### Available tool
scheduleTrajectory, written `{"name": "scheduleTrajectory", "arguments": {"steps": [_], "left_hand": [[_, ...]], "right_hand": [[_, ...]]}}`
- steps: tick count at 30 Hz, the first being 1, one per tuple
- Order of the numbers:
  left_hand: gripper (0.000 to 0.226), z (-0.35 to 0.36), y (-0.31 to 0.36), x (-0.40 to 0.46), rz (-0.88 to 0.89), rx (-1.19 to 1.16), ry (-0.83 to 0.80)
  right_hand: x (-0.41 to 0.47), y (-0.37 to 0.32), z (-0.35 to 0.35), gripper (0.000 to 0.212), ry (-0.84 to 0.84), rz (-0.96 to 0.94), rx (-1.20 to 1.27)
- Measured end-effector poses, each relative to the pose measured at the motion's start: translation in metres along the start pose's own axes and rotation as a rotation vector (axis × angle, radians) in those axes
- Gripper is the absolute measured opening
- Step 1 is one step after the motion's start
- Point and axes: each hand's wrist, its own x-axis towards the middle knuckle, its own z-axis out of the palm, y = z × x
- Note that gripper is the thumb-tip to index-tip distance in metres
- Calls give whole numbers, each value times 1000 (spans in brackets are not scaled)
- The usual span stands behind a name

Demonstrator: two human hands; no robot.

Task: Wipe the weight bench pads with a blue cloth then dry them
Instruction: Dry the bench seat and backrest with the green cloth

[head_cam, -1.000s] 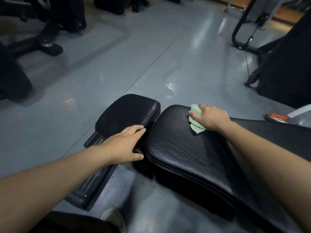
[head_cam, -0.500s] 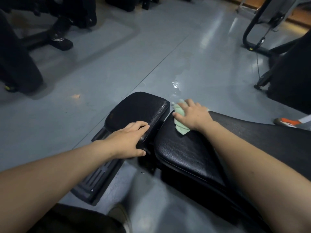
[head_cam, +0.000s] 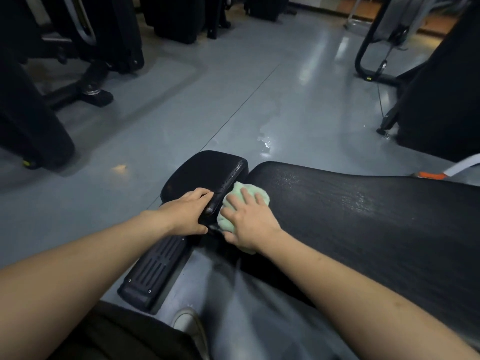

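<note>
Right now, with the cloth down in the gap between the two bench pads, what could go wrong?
The cloth or the right hand may snag between the small pad and long pad. The puddle on the floor beyond the bench is a slip hazard.

Grey gym floor [head_cam: 181, 120], glossy, with a thin dark seam running diagonally across it and a small wet patch [head_cam: 265, 145] just beyond the bench. The weight bench stands on it: a small black seat pad [head_cam: 205, 170] and a long black back pad [head_cam: 363, 216], a narrow gap between them. The back pad's surface shows a damp sheen. A black ribbed foot plate [head_cam: 155, 266] lies on the floor below the seat pad. Dark machine bases [head_cam: 88, 92] stand at the far left and right.
</note>
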Motion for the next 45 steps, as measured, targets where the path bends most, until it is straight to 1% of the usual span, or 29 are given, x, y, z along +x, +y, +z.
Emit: {"name": "scheduleTrajectory", "arguments": {"steps": [2, 4, 8, 10, 14, 18, 21, 24, 27, 32, 36, 40, 45], "left_hand": [[96, -3, 6, -4, -2, 5, -4], [94, -6, 17, -6, 20, 5, -3], [95, -10, 50, -1, 70, 8, -31], [97, -9, 71, 4, 114, 6, -46], [101, -4, 118, 16, 204, 47, -85], [109, 9, 156, 25, 261, 165, -25], [110, 13, 167, 24, 282, 183, -4], [105, 11, 162, 20, 307, 195, 13], [98, 10, 145, 15, 337, 200, 43], [93, 13, 116, 5, 330, 187, 64], [93, 14, 106, 2, 300, 177, 41], [95, 10, 113, 1, 275, 169, -1], [98, 6, 148, 4, 334, 145, -32]], "right_hand": [[-17, -3, 2, 60, 25, -16, -40], [-36, 1, 6, 69, 33, -3, -68], [-88, 21, 4, 89, 26, 94, -57], [-119, 35, 1, 96, 7, 150, -45], [-180, 62, -3, 93, -19, 272, -37], [-237, 75, -6, 93, -27, 400, -40], [-266, 79, -5, 92, -10, 466, -59], [-266, 77, -5, 95, -20, 505, -77], [-244, 72, -6, 96, -32, 498, -76], [-175, 58, -6, 92, -73, 436, -32], [-137, 48, -5, 90, -71, 353, -67], [-143, 56, -5, 89, -69, 322, -42], [-172, 73, -13, 95, -161, 408, -7]]}}
